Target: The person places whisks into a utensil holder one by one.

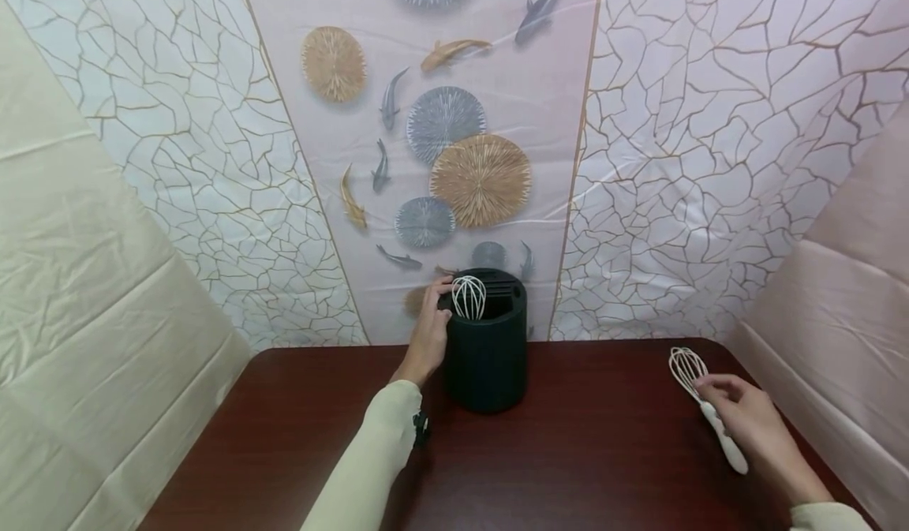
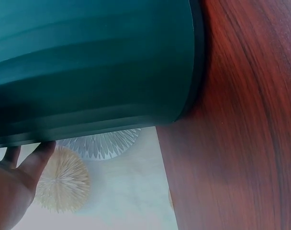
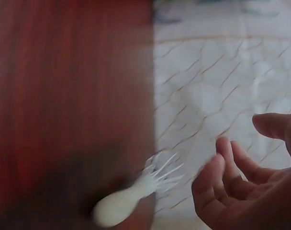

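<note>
A dark green, round utensil holder (image 1: 486,369) stands upright near the table's back edge. The wire head of one white whisk (image 1: 469,298) shows above its left rim, the handle hidden inside. My left hand (image 1: 428,342) rests against the holder's left side by the rim, fingers reaching along the back; in the left wrist view, fairly straight fingers (image 2: 38,160) touch its wall. Another white whisk (image 1: 724,436) lies on the table at the far right, head toward the back. Right beside it is my right hand (image 1: 753,424), fingers loosely bent and nothing between them in the right wrist view.
The dark red-brown wooden table (image 1: 604,452) has a patterned cloth backdrop (image 1: 646,200) close behind its back edge. Plain cloth walls (image 1: 838,318) rise at both sides. A slotted section (image 1: 500,288) sits in the top of the holder.
</note>
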Demonstrator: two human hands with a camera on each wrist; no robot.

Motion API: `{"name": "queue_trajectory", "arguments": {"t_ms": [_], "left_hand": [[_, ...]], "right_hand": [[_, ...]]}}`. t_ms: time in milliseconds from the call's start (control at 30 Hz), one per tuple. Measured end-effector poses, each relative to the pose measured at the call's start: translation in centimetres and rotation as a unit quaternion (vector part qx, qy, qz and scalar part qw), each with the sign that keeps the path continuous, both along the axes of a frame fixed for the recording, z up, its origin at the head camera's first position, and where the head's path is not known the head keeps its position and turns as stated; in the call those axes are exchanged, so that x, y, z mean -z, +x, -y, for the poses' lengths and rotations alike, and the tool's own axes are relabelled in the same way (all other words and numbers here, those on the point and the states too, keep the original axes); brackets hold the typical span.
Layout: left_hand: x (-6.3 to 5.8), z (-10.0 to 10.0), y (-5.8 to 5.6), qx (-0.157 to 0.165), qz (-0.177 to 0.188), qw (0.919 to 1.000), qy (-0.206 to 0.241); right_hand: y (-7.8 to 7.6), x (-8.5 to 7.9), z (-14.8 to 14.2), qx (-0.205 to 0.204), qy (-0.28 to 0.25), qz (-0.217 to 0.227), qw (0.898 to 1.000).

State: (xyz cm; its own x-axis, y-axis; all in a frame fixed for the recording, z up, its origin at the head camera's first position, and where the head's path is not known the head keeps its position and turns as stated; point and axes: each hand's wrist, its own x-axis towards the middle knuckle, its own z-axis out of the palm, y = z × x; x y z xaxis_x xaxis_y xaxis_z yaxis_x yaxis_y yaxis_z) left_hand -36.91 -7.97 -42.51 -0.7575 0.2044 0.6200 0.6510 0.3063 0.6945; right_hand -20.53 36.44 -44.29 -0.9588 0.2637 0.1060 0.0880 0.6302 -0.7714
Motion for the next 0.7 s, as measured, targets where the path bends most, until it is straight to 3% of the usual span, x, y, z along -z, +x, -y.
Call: {"name": "queue_trajectory", "arguments": {"t_ms": [133,367,567,700], "left_hand": [[0.1,0.0,0.1,0.005,-0.001,1.0,-0.003],[0.0,0.1,0.4,0.0,0.001,1.0,0.001],[0.0,0.0,0.5,0.0,-0.001,1.0,0.001],[0.1,0.0,0.4,-0.001,0.005,1.0,-0.001]], "right_hand": [[0.3,1.5,-1.7,0.047,0.02,0.012,0.999],[0.7,2.7,-3.1,0.074,0.003,0.048,0.996],[0.7,4.0,-4.2,0.029,-0.039,0.123,0.991],[0.8,4.8,-4.7,0.001,-0.037,0.143,0.989]]}}
